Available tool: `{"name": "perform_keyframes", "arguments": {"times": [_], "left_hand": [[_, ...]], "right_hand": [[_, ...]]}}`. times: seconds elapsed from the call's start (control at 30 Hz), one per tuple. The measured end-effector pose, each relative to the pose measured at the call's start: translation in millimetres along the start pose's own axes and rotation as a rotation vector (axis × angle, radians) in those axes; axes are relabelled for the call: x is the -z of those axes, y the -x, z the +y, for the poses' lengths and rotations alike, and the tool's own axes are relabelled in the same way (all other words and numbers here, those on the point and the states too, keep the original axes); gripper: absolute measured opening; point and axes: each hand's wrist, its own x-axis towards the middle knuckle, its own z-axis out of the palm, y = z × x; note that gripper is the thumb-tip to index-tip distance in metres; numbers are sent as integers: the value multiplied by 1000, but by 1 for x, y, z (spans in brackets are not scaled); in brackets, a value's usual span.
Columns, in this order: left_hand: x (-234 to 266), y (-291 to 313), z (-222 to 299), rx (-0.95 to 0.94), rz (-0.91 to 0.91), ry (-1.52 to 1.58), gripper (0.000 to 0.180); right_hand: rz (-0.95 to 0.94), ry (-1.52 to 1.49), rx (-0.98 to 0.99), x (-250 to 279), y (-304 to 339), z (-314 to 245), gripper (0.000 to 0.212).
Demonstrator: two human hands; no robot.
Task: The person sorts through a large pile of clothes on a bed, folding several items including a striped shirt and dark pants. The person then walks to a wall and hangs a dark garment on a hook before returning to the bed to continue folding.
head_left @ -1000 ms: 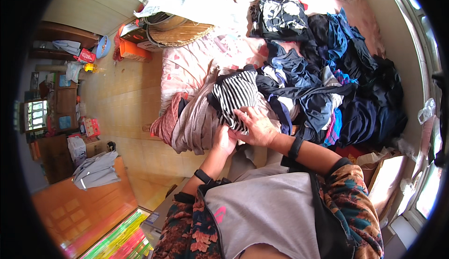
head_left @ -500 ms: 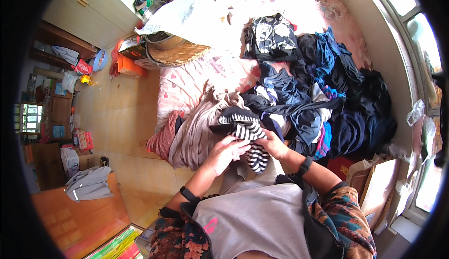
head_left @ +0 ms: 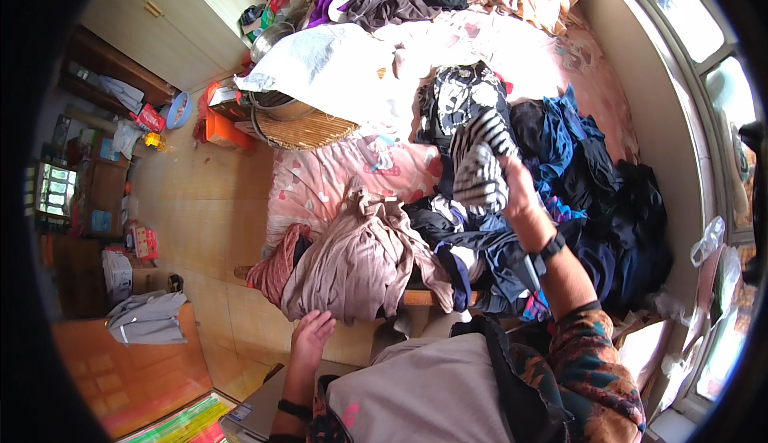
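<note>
My right hand (head_left: 520,191) is closed on a black-and-white striped garment (head_left: 478,175), bunched up. It is held out over the clothes on the bed, near a folded black-and-white patterned garment (head_left: 468,95). The striped garment's exact kind cannot be made out. At the bed's near edge, my left hand (head_left: 310,335) holds nothing, its fingers stretched out. Just beyond it hangs a beige garment (head_left: 352,263), draped over the edge; whether the fingers touch it is unclear. Dark blue and black clothes (head_left: 592,195) lie heaped right of the striped garment.
A pink patterned sheet (head_left: 320,179) covers the bed. A round woven tray (head_left: 308,129) and a metal pot (head_left: 280,105) sit at its left side, partly under white cloth. Windows (head_left: 732,107) line the right wall. A grey garment (head_left: 148,317) lies on a wooden surface at left.
My right hand has carried the striped garment forward and to the right, over the clothes. My left hand has let go of it and drawn back to the lower left.
</note>
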Motion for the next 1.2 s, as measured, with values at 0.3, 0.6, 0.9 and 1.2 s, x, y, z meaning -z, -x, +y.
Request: {"name": "perform_keyframes", "arguments": {"times": [0.3, 0.6, 0.9, 1.2], "left_hand": [[20, 52, -30, -4, 278, 210, 25], [16, 68, -66, 88, 242, 64, 24], [-2, 48, -66, 225, 289, -8, 26], [1, 31, -54, 236, 165, -140, 27]], "right_hand": [[5, 20, 511, 13, -138, -112, 12], [570, 780, -196, 200, -146, 39, 34], [132, 1476, 59, 187, -18, 106, 35], [235, 1854, 162, 162, -26, 152, 37]]}}
